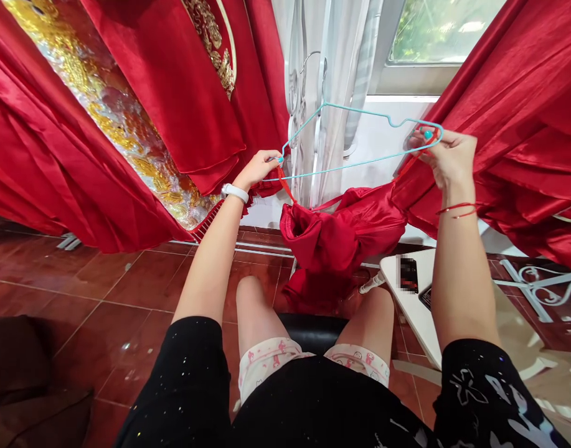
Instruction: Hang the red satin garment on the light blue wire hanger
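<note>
A light blue wire clothes hanger (360,163) stretches between my two hands, its hook (325,71) pointing away from me. My left hand (265,167) is closed in a pinch at the hanger's left end, where a thin red strap (286,186) hangs down. At the right end, my right hand (446,152) pinches the other red strap together with the hanger's rounded corner. Both straps run to a red satin garment (345,227), apparently a dress, that droops in folds above my knees. Its lower part falls in shadow between my legs.
Red garments with gold embroidery (149,149) hang at the left, more red cloth (523,124) at the right. White metal rack posts (292,81) stand ahead by the window (444,31). A white table (413,317) at my right bears a phone (409,275).
</note>
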The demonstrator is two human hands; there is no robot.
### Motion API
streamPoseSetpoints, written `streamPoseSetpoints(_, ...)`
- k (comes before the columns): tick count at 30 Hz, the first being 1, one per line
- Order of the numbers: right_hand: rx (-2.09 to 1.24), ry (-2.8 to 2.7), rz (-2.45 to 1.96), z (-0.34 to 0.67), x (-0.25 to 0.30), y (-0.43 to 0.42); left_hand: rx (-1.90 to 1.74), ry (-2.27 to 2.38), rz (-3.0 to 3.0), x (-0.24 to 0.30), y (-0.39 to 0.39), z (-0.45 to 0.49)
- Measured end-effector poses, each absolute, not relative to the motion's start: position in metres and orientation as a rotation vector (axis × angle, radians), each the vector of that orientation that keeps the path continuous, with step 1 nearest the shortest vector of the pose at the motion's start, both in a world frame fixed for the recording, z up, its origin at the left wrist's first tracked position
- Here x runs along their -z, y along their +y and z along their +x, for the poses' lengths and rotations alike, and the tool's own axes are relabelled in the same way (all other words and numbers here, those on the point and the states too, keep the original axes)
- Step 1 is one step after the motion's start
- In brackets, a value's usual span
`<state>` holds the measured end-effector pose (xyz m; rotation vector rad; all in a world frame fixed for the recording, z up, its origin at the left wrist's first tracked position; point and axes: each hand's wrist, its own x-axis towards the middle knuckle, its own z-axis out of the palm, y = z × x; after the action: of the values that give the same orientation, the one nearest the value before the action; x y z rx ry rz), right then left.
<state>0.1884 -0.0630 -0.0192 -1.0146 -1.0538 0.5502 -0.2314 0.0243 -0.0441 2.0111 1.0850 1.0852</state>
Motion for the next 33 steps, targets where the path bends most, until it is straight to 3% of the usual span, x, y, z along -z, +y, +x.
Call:
streamPoseSetpoints(9,-0.672,-1.142,-1.062,0.178,-0.010,-0.061,-1.128,1.143,2.114,0.049,0.031,-0.233)
streamPoseSetpoints(16,-0.533,-1.453,-1.199,0.138,-0.024,-0.028,-1.200,1.190,2.135,0.056,0.029,-0.232)
streamPoseSetpoints(20,-0.293,-1.624,-1.409,0.141,-0.011,-0.026,-1.204,1.172,2.135,0.064,0.027,-0.231)
streamPoseSetpoints(26,-0.044,-1.740,-1.484,0.154,0.013,-0.027,-1.488,1.348,2.055,0.108,-0.024,-0.243)
streamPoseSetpoints(27,-0.035,-1.742,-1.463,0.156,0.016,-0.027,-1.404,1.329,2.049,0.118,-0.039,-0.248)
streamPoseSetpoints(31,0.006,-1.754,-1.389,0.161,0.029,-0.028,-0.501,1.014,2.060,0.144,-0.091,-0.272)
streamPoseSetpoints(33,0.057,-1.755,-1.377,0.160,0.034,-0.028,-0.362,1.052,2.028,0.145,-0.102,-0.285)
